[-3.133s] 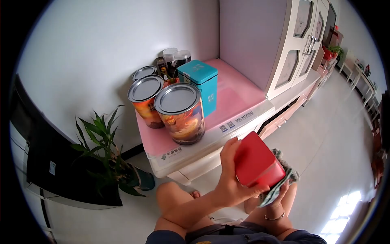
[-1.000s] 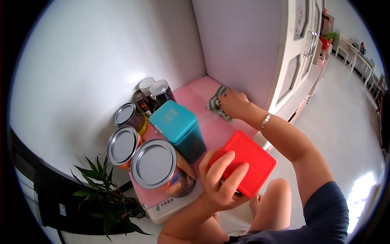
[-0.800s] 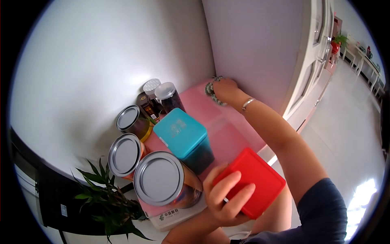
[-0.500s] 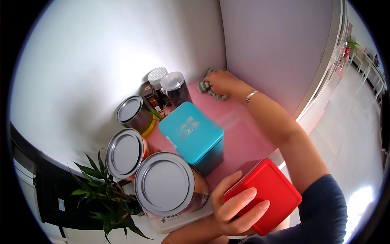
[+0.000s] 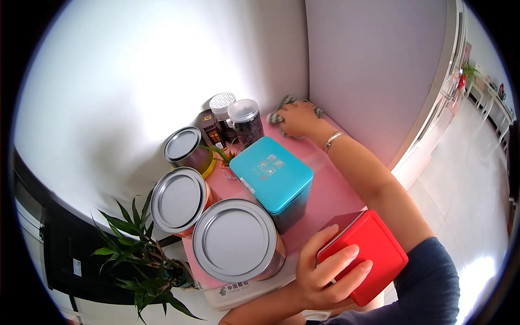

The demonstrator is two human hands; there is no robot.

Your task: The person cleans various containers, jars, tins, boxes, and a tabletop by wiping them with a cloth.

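Observation:
Held up in front of me at the lower right, a red tin box [image 5: 374,257] sits in my left hand [image 5: 314,273], its fingers wrapped over the side. My right hand [image 5: 299,120] reaches to the far corner of the pink surface [image 5: 336,189] and presses a checked cloth [image 5: 275,117] down onto it. The cloth bunches out around the fingers. A teal tin box [image 5: 273,176] stands upright between the two hands. Left of the right hand is a clear-lidded jar [image 5: 246,122] with dark contents.
Round metal-lidded cans, a large one [image 5: 234,239], a middle one [image 5: 177,199] and a smaller one [image 5: 187,149], line the left side. Behind stand a dark box [image 5: 212,130] and a white-lidded jar [image 5: 222,103]. A leafy plant [image 5: 143,254] is at lower left. Walls close off the back and right.
My right hand has slid the cloth slightly along the corner, and the cloth now spreads wider around the fingers. The view has shifted a little; my left hand still holds the red tin box.

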